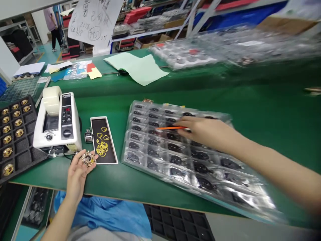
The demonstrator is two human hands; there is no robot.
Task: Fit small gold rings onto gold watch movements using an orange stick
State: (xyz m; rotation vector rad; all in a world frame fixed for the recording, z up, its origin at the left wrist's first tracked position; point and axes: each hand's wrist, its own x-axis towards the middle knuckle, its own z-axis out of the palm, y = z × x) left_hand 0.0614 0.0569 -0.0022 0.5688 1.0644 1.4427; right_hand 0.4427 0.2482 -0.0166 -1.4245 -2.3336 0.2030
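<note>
In my left hand (79, 174), near the table's front edge, a round gold-rimmed watch case (88, 159) is held between the fingers. My right hand (198, 129) is closed around a thin orange stick (170, 128), reaching over a clear plastic tray (127, 157). That tray has rows of pockets with black parts in them; their exact kind is unclear. The stick points left across the pockets, and I cannot tell whether its tip touches anything. Beside my left hand lies a white-edged shallow box (114, 152) with yellow rings (102, 149) in it.
A white tape dispenser (71, 120) stands left of the box, with a small tally counter (88, 135) between them. At far left, a black tray (23, 147) holds several gold round parts. Green paper (147, 70) and more plastic trays (185, 55) lie on the raised back ledge.
</note>
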